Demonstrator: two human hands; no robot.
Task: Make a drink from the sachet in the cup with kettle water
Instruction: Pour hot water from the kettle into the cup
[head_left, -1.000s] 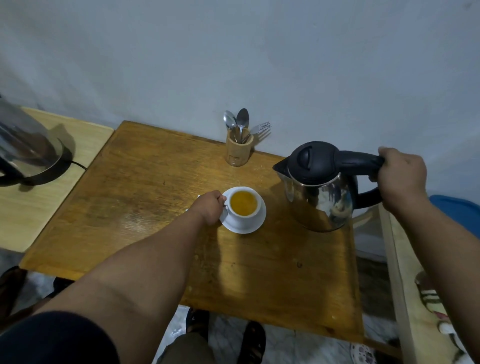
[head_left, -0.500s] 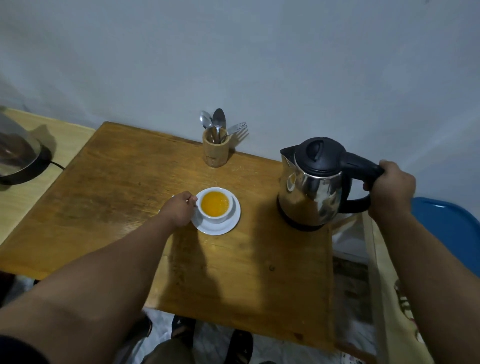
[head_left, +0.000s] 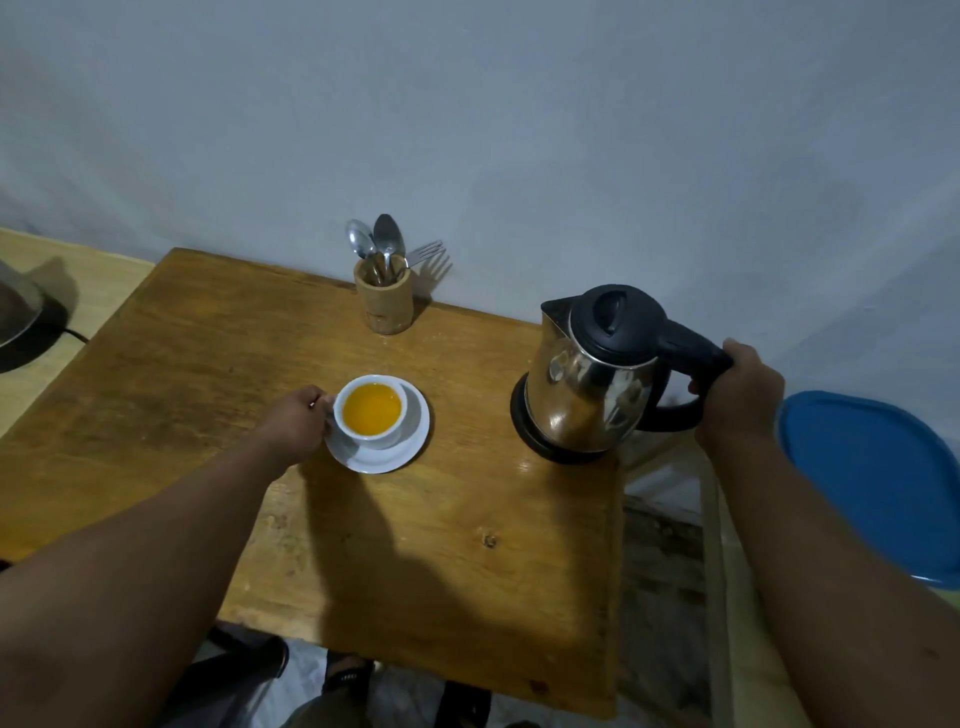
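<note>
Cup (head_left: 371, 413), brimful, is pinched by the left hand (head_left: 296, 421); kettle (head_left: 597, 379) handle is gripped by the right hand (head_left: 737, 400); any jolt could spill it.

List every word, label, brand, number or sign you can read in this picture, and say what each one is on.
None can be read.
Steel kettle with black lid: no legible brand or marking, only reflections on its body.
White cup of orange drink and white saucer: plain.
Bamboo cutlery holder: no print visible.
Blue plastic lid: no text visible.
Black footwear under the wooden table: a small pale mark, too blurred to read.
</note>
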